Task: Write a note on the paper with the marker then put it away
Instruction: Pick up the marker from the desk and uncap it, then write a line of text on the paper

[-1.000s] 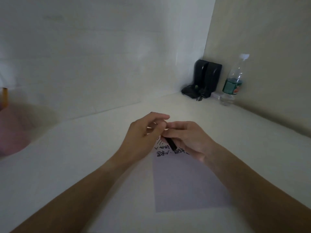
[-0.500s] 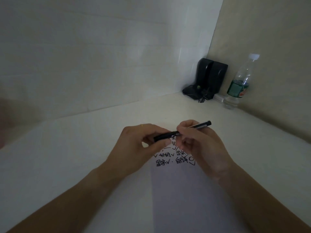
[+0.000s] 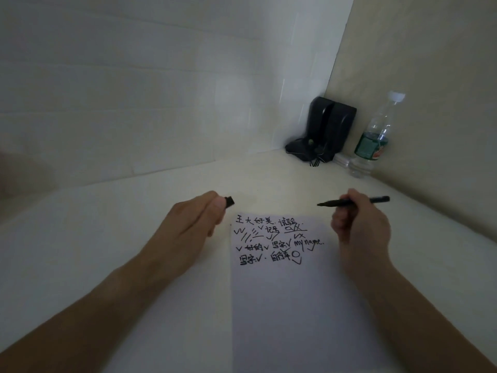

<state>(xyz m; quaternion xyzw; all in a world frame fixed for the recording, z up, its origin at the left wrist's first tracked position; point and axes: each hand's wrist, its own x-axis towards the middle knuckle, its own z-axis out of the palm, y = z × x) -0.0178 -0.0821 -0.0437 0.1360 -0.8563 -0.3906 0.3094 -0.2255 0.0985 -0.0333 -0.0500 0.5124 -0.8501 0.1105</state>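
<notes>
A white sheet of paper (image 3: 295, 305) lies on the pale table in front of me, with black handwriting and check marks across its top part. My right hand (image 3: 360, 227) hovers over the paper's upper right corner, gripping a black marker (image 3: 336, 202) whose bare tip points left. My left hand (image 3: 193, 222) is just left of the paper's top edge, fingers closed around the black marker cap (image 3: 229, 201), which sticks out to the right. The two hands are well apart.
In the far right corner stand two black speakers (image 3: 330, 127) with a tangle of cable, and beside them a clear water bottle (image 3: 373, 138) with a green label. White walls close in behind and to the right. The table (image 3: 80, 238) stretches out to the left.
The hands were together on the capped marker over the paper. They have pulled apart: the cap went left in my left hand, the uncapped marker went right in my right hand.
</notes>
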